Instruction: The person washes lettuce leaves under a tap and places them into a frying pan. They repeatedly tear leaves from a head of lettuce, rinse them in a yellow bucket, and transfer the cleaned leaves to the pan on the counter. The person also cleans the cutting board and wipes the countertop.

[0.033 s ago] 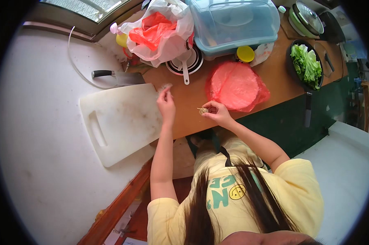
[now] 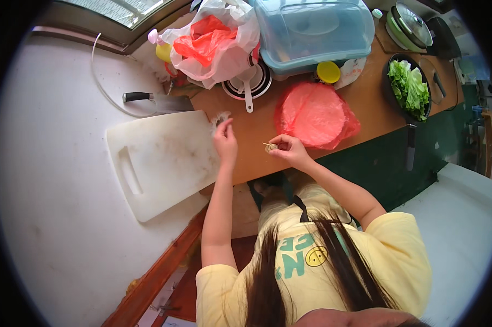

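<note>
My right hand (image 2: pixel 294 152) pinches a garlic bulb (image 2: pixel 271 147) over the near part of the table, its thin stalk pointing left. Just right of the cutting board, my left hand (image 2: pixel 225 143) hovers with its fingers a little apart, and nothing shows in them. Beyond those fingertips lies a small heap of papery white garlic skin (image 2: pixel 221 116) on the wooden tabletop, close to the board's edge. The white cutting board (image 2: pixel 169 158) lies flat on the left, bare and faintly stained.
A black-handled cleaver (image 2: pixel 167 103) lies behind the board. Further back are plastic bags (image 2: pixel 213 41), a white ladle (image 2: pixel 247 90) on stacked bowls, and a blue lidded box (image 2: pixel 314 35). A red plastic bag (image 2: pixel 316 114) covers something round; a black pan (image 2: pixel 390 95) holds lettuce (image 2: pixel 408 87).
My left hand has drawn back slightly toward me and right, away from the garlic skin, its fingers parting. My right hand keeps its place with the garlic bulb.
</note>
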Demonstrator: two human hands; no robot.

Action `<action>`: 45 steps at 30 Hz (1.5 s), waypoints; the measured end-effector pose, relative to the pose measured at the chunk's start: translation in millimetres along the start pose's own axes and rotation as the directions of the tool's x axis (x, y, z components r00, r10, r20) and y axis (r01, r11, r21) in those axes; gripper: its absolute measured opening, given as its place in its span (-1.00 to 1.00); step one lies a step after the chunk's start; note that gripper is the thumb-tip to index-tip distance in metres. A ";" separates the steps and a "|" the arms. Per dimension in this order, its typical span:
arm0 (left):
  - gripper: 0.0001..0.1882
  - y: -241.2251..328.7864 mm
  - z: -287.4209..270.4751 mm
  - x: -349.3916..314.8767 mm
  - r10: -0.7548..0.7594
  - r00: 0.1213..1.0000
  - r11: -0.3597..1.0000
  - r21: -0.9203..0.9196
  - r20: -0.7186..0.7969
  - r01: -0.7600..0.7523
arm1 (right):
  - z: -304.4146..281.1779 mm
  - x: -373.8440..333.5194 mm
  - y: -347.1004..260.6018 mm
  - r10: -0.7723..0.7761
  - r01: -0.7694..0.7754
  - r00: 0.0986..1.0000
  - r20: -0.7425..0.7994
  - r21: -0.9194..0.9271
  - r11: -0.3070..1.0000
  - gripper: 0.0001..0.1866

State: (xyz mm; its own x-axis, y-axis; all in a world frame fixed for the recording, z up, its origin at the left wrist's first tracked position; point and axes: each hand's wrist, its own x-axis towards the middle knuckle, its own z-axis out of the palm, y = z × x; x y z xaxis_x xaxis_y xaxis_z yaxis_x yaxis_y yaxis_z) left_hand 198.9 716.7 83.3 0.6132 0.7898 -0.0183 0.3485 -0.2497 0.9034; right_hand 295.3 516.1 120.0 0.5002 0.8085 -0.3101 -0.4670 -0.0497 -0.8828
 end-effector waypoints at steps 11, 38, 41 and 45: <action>-0.76 -67.1 5.9 62.4 -0.150 0.988 0.733 0.666 -0.043 0.140 | 6.3 -10.5 -9.1 0.028 -0.031 0.998 0.059 0.054 0.998 -0.77; -0.54 74.6 8.9 -112.4 -0.220 0.884 0.642 -0.621 0.413 0.450 | 34.5 -21.1 -15.9 -0.306 0.337 0.941 0.146 -0.316 0.887 -0.83; -0.59 78.3 9.4 -121.4 -0.267 0.887 0.511 -0.724 0.377 0.462 | 38.1 -21.1 -8.8 -0.262 0.290 0.951 0.163 -0.177 0.941 -0.84; -0.60 88.2 13.1 -131.1 -0.289 0.931 0.479 -0.808 0.224 0.343 | 47.2 -25.3 -13.1 -0.153 0.145 0.970 0.189 0.060 0.988 -0.86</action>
State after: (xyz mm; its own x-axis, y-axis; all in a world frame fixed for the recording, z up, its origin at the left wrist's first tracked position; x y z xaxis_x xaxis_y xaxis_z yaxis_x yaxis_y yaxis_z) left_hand 158.5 583.9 159.8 0.6288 0.6819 -0.3737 -0.1955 0.6038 0.7728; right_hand 254.3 524.1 156.1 0.4192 0.9025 -0.0986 -0.4327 0.1031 -0.8956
